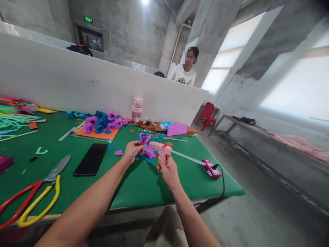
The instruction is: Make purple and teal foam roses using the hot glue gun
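Head view. Left grip (135, 151): bare hand, fingertips pinched narrow on a purple flower (145, 138), held above the surface (133, 181); its petals are thin, paper-like and flared into a cup. Right grip (168, 169): closed around the handle of a pink glue gun (161, 148), smooth moulded plastic, nozzle pointing left at the flower's underside. Nozzle and flower very near; contact cannot be told. A long translucent glue stick (189, 157), straight and rod-shaped, projects from the rear of the gun towards a boxy purple power block (212, 169) with a black cable (223, 181).

Surface: green, smooth, slight sheen. Loose petals (149, 152), purple and blue, flat with curved edges, lie below and around the flower. Left of the left grip: a phone (90, 160), flat black rectangle, and scissors (58, 169) with metal blades spread slightly, one handle loop red, one yellow.

Farther back: finished-looking flowers (101, 120), ruffled, blue and purple, clustered on an orange sheet (111, 134); a pink bottle (137, 111), cylindrical, beside a white upright panel (102, 77). Far left: coloured strips (11, 121), slender, heaped. Beyond the panel, a person (183, 73) in a white printed shirt.
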Available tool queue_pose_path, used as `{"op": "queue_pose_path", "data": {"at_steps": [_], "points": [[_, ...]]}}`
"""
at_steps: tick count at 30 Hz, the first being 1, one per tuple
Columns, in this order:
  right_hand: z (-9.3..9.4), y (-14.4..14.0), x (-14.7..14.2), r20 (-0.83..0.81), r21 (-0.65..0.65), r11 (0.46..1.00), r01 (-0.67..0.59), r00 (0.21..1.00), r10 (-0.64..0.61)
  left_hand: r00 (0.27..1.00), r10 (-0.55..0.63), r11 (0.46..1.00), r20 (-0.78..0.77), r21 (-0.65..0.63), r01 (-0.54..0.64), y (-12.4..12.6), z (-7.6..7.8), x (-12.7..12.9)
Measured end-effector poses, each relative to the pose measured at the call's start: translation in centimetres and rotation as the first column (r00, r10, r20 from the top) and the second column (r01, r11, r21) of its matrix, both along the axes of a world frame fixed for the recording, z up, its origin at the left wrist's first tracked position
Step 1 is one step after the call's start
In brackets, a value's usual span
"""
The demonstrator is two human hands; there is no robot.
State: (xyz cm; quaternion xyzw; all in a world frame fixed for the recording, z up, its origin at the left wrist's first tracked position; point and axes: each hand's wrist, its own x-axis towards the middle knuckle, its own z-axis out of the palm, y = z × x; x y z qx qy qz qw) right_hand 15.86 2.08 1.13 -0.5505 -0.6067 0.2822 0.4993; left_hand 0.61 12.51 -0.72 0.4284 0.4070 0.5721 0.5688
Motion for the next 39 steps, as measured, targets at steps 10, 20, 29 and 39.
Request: {"op": "queue_pose_path", "data": {"at_steps": [10,20,29,39], "points": [[0.4,-0.2,-1.0,0.094,0.085,0.996,0.035,0.995,-0.043,1.0,-0.018,0.998,-0.021,0.057,0.019,-0.4,0.5,0.2],[0.6,-0.1,-1.1,0.121,0.101,0.995,0.016,0.992,-0.029,0.998,-0.067,0.993,-0.02,0.1,0.069,-0.4,0.4,0.2],[0.3,0.1,-1.1,0.197,0.151,0.989,0.0,0.98,-0.03,0.997,-0.076,0.991,-0.031,0.112,0.079,-0.5,0.6,0.2],[0.2,0.2,-1.0,0.212,0.153,0.988,0.015,0.976,-0.047,0.996,-0.082,0.991,-0.026,0.107,0.085,-0.5,0.5,0.1]]}}
